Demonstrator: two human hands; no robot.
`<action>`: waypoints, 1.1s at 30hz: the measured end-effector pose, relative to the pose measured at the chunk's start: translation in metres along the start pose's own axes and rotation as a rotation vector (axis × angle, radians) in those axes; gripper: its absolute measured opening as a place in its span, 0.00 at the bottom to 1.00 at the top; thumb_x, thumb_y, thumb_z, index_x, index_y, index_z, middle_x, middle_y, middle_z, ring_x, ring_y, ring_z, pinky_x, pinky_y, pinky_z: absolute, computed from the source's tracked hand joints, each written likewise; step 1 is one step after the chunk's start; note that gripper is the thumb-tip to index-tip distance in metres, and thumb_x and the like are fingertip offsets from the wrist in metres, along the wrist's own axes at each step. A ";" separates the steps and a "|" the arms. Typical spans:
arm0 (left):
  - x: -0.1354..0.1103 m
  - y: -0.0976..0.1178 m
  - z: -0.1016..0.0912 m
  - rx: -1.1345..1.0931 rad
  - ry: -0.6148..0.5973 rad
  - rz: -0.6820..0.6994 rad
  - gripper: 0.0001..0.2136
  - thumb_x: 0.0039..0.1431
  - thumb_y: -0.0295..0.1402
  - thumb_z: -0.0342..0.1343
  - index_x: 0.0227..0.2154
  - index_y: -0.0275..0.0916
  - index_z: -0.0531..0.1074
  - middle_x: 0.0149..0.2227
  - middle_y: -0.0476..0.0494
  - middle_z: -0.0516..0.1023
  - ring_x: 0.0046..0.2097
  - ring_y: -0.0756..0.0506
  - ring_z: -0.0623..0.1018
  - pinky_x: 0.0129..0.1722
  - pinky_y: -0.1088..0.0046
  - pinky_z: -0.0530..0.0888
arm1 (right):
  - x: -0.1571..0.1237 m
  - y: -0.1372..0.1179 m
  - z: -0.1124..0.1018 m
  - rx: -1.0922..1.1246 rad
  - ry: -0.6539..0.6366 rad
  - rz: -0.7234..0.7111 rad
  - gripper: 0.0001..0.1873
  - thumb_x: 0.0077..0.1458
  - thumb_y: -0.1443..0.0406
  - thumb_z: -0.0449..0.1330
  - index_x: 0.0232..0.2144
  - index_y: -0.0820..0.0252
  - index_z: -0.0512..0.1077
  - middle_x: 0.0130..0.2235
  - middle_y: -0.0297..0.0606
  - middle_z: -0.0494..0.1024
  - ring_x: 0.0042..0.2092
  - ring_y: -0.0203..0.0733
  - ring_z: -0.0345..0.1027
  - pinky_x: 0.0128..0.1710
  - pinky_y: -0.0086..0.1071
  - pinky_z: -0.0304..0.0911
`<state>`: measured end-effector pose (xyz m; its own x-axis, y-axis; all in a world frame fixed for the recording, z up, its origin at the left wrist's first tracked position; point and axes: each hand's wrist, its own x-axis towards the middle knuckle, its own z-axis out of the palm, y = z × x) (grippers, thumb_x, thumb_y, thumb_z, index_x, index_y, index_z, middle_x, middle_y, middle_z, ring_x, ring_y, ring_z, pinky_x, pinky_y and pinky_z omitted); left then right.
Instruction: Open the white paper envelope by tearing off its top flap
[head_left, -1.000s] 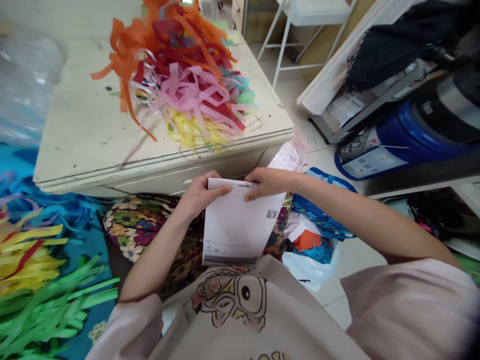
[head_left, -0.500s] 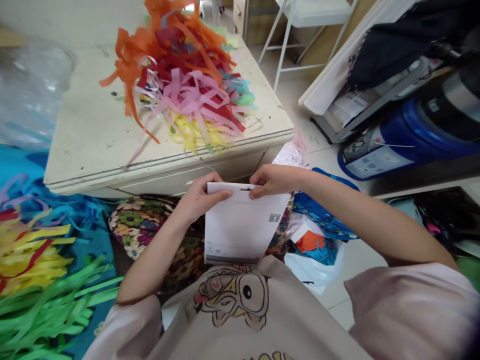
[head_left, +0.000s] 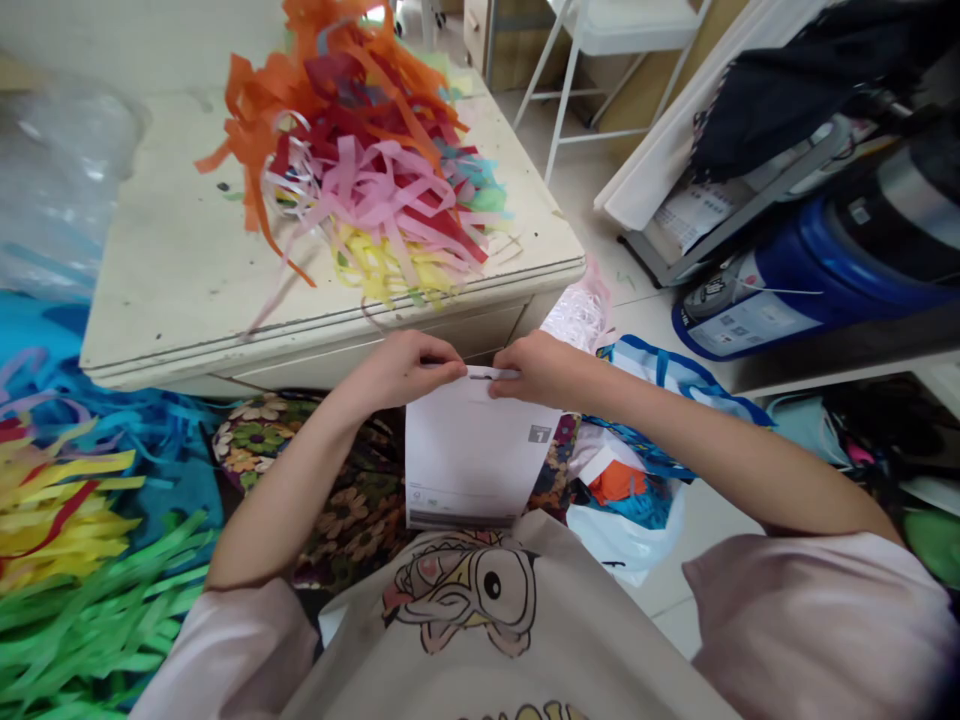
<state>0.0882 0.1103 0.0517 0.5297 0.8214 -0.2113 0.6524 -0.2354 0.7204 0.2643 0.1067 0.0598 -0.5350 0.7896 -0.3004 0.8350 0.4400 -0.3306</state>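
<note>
I hold a white paper packet upright in front of my chest, over my flowered lap. My left hand pinches its top edge from the left, fingers closed. My right hand pinches the same top edge from the right, fingers closed beside a small dark slot in the packet. The two hands nearly meet at the middle of the edge. The packet carries a small grey square mark on the right and fine print along the bottom.
A worn cream table stands just ahead with a heap of coloured paper strips. Green and yellow strips lie at my left on blue cloth. Plastic bags sit at my right, a blue cylinder beyond, a white folding chair behind.
My left hand has slid along the packet's top edge toward the right hand, so both now pinch near the middle. The packet's top has risen slightly toward the table's edge.
</note>
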 end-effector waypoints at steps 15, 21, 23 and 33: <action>-0.004 -0.005 0.009 0.006 0.087 0.091 0.11 0.48 0.36 0.46 0.25 0.34 0.70 0.22 0.50 0.69 0.25 0.54 0.64 0.24 0.80 0.58 | -0.011 0.007 -0.002 0.120 -0.059 -0.055 0.08 0.46 0.64 0.51 0.30 0.62 0.64 0.26 0.34 0.68 0.25 0.31 0.58 0.22 0.23 0.49; -0.007 -0.004 0.010 0.145 0.097 0.104 0.13 0.50 0.38 0.45 0.28 0.35 0.70 0.21 0.50 0.70 0.23 0.54 0.65 0.23 0.80 0.57 | -0.008 0.007 0.001 -0.028 -0.092 0.005 0.14 0.43 0.59 0.54 0.33 0.61 0.63 0.28 0.37 0.68 0.28 0.35 0.62 0.21 0.24 0.49; -0.006 -0.005 0.007 0.168 0.029 0.108 0.13 0.50 0.39 0.45 0.27 0.36 0.70 0.20 0.51 0.69 0.23 0.53 0.65 0.22 0.80 0.57 | -0.006 0.004 0.003 -0.072 -0.080 0.014 0.13 0.43 0.60 0.55 0.32 0.60 0.64 0.29 0.37 0.69 0.30 0.37 0.63 0.22 0.24 0.49; -0.007 -0.005 0.000 0.223 -0.085 0.128 0.10 0.48 0.35 0.46 0.30 0.35 0.66 0.19 0.51 0.66 0.21 0.53 0.62 0.21 0.79 0.56 | -0.026 -0.012 0.015 -0.157 0.081 0.042 0.11 0.53 0.64 0.47 0.36 0.66 0.62 0.29 0.42 0.72 0.31 0.39 0.66 0.25 0.27 0.52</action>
<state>0.0806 0.1059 0.0496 0.6532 0.7330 -0.1896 0.6754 -0.4509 0.5835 0.2656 0.0745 0.0581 -0.4922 0.8380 -0.2356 0.8697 0.4620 -0.1736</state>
